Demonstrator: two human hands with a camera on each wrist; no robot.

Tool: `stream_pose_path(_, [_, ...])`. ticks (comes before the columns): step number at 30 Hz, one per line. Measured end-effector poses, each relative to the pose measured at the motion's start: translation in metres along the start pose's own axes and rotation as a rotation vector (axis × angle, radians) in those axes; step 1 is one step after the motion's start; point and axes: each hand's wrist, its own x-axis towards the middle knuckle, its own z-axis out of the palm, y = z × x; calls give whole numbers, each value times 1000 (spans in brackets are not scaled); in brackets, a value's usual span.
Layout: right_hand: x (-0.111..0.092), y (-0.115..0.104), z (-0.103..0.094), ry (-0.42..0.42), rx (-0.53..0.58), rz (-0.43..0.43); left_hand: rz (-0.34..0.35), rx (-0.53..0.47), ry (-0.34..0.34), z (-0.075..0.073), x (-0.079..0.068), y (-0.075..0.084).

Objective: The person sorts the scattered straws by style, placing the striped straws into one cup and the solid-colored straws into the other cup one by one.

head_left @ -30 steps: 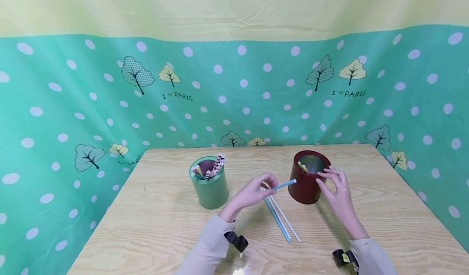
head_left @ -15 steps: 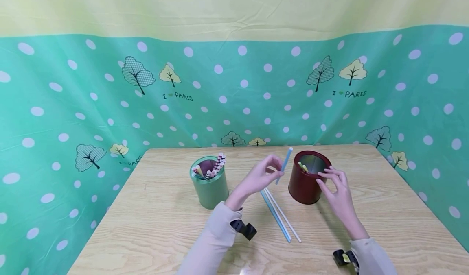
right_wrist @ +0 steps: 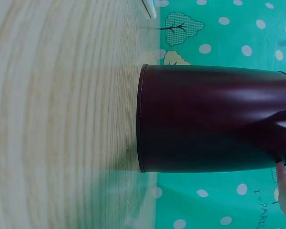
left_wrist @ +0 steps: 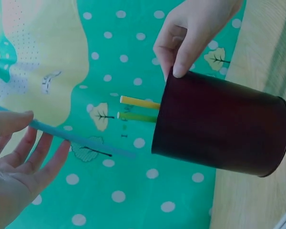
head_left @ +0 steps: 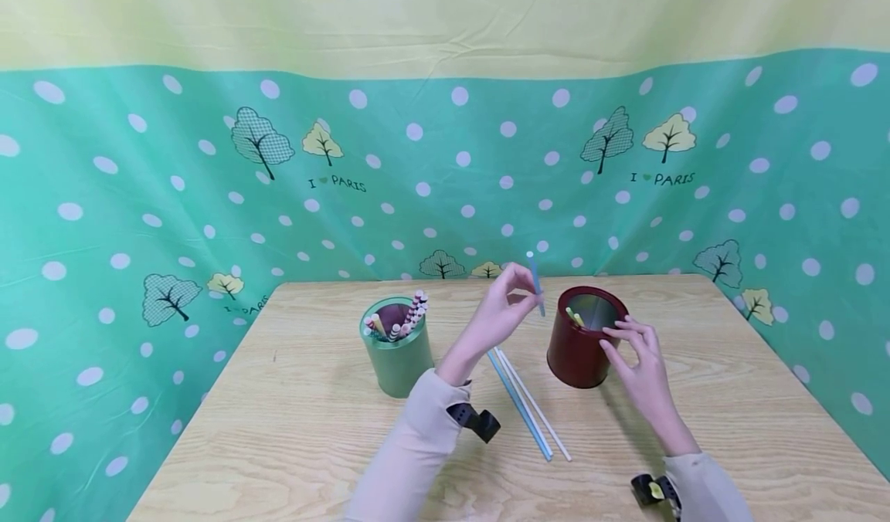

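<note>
My left hand (head_left: 502, 310) pinches a light blue straw (head_left: 535, 275) between thumb and fingertips, held up to the left of a dark red can (head_left: 579, 356). In the left wrist view the straw (left_wrist: 93, 143) slants with its far end just short of the can's mouth. A yellow straw (left_wrist: 138, 101) and a green straw (left_wrist: 136, 117) stick out of that can. My right hand (head_left: 643, 375) grips the can's rim at its right side, thumb on the outer wall. The right wrist view shows the can (right_wrist: 209, 119) standing upright on the table.
Several blue and white straws (head_left: 523, 406) lie on the wooden table (head_left: 292, 429) between my arms. To the left stands a green can (head_left: 402, 367) holding several striped straws (head_left: 417, 306). A dotted green curtain (head_left: 473, 182) hangs behind the table.
My left hand has risen and moved away from the loose straws, taking the blue straw with it. The straw has turned from nearly level to upright. The right hand and can stay put.
</note>
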Motion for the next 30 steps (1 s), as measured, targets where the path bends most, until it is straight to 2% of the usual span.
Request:
stream_pose_path(6, [0, 0, 0, 3, -7, -4, -16, -65, 83, 4, 5, -4])
stream_pose_path(15, [0, -1, 0, 0, -12, 4, -65, -158, 158, 13, 10, -5])
stream_pose_path(20, [0, -1, 0, 2, -7, 0, -71, -193, 181, 20, 12, -10])
stream_pose_path(30, [0, -1, 0, 6, -6, -2, -118, -190, 217, 30, 13, -23])
